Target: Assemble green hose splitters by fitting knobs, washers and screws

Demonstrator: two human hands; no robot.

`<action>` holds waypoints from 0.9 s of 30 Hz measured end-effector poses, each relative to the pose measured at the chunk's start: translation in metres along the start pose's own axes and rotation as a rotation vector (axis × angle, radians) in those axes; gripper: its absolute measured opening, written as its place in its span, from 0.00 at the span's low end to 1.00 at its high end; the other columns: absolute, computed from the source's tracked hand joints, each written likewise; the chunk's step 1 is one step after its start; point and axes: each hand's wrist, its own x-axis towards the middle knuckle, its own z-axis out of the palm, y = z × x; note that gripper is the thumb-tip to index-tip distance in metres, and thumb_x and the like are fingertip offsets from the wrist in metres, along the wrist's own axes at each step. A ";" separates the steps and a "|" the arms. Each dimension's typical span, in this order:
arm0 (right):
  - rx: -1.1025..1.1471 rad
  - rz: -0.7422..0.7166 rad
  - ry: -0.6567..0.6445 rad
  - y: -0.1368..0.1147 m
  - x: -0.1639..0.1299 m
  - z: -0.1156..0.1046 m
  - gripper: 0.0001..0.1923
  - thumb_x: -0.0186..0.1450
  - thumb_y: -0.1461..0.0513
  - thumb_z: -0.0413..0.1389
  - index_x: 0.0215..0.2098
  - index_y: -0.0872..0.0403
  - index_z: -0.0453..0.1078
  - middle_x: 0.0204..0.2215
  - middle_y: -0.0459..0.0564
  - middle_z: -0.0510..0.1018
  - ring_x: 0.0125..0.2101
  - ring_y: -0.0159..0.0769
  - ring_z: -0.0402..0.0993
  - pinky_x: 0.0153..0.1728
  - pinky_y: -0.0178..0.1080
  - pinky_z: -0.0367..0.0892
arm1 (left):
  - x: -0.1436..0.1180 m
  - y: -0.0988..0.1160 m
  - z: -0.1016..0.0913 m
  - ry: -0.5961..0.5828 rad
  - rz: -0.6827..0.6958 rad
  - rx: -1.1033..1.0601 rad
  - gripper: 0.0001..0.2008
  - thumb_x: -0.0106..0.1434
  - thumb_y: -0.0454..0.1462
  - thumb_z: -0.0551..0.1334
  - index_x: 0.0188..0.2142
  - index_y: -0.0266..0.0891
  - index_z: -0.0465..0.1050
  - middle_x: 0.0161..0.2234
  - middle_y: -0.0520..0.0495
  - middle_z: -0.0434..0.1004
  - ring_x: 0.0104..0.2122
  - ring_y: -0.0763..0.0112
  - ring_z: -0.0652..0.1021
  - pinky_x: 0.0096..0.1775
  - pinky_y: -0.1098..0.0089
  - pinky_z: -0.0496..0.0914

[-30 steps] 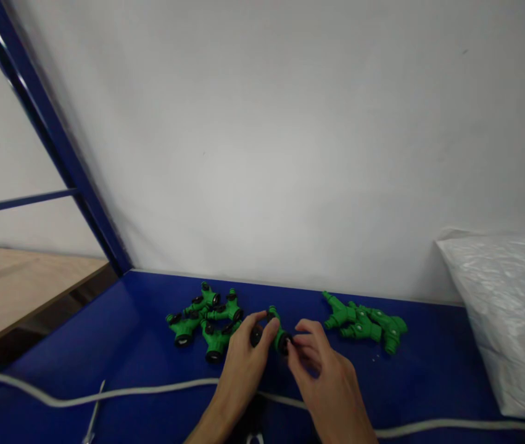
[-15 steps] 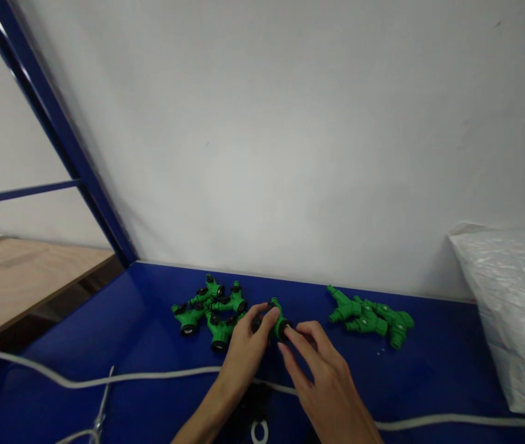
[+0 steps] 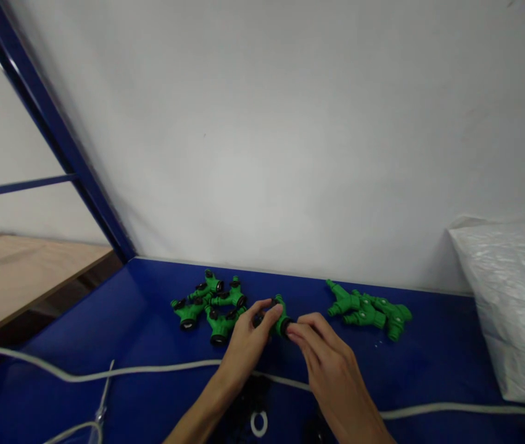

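Two hands, left hand (image 3: 248,342) gripping green fitting (image 3: 281,319), right hand (image 3: 331,370) pinching its end

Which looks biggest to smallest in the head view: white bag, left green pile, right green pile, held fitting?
1. White bag, largest though cut off by the frame edge.
2. Left green pile and right green pile: too alike to rank.
3. Held fitting, smallest, partly covered by left hand and right hand.
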 end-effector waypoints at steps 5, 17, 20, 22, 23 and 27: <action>-0.223 -0.066 0.002 0.000 -0.011 -0.003 0.20 0.73 0.68 0.44 0.54 0.48 0.71 0.44 0.54 0.76 0.43 0.43 0.78 0.45 0.43 0.75 | 0.001 0.001 -0.002 0.025 -0.003 0.014 0.32 0.59 0.57 0.64 0.54 0.36 0.76 0.43 0.44 0.80 0.41 0.61 0.76 0.38 0.69 0.69; 0.006 0.017 0.069 -0.009 0.008 -0.010 0.14 0.73 0.65 0.50 0.34 0.53 0.77 0.33 0.52 0.76 0.32 0.36 0.79 0.34 0.32 0.74 | -0.003 0.003 0.000 -0.041 -0.001 0.040 0.31 0.60 0.58 0.64 0.52 0.37 0.78 0.36 0.46 0.80 0.39 0.60 0.76 0.38 0.69 0.68; 0.022 0.024 0.063 -0.009 0.007 -0.009 0.17 0.73 0.64 0.48 0.33 0.52 0.77 0.32 0.52 0.76 0.30 0.35 0.79 0.33 0.33 0.74 | -0.003 0.002 -0.001 -0.051 0.031 0.082 0.32 0.60 0.57 0.63 0.54 0.36 0.77 0.36 0.46 0.80 0.38 0.61 0.76 0.39 0.68 0.68; 0.043 0.043 0.083 -0.009 0.007 -0.009 0.16 0.73 0.63 0.49 0.32 0.51 0.77 0.32 0.52 0.77 0.30 0.36 0.79 0.32 0.33 0.74 | -0.002 0.001 -0.001 -0.064 0.042 0.096 0.32 0.61 0.57 0.63 0.55 0.36 0.76 0.36 0.46 0.81 0.37 0.61 0.76 0.38 0.68 0.68; 0.061 0.062 0.100 -0.008 0.007 -0.008 0.15 0.72 0.63 0.50 0.32 0.51 0.77 0.32 0.51 0.77 0.31 0.36 0.79 0.33 0.33 0.74 | -0.001 0.000 -0.001 -0.069 0.046 0.103 0.32 0.61 0.57 0.62 0.55 0.35 0.75 0.36 0.46 0.81 0.37 0.61 0.76 0.38 0.68 0.68; 0.205 0.288 0.163 -0.006 0.007 -0.008 0.05 0.64 0.60 0.61 0.30 0.50 0.73 0.29 0.47 0.78 0.31 0.39 0.80 0.36 0.37 0.76 | 0.002 -0.005 -0.002 -0.086 0.059 0.137 0.33 0.62 0.57 0.61 0.56 0.35 0.75 0.39 0.45 0.81 0.37 0.61 0.77 0.39 0.67 0.68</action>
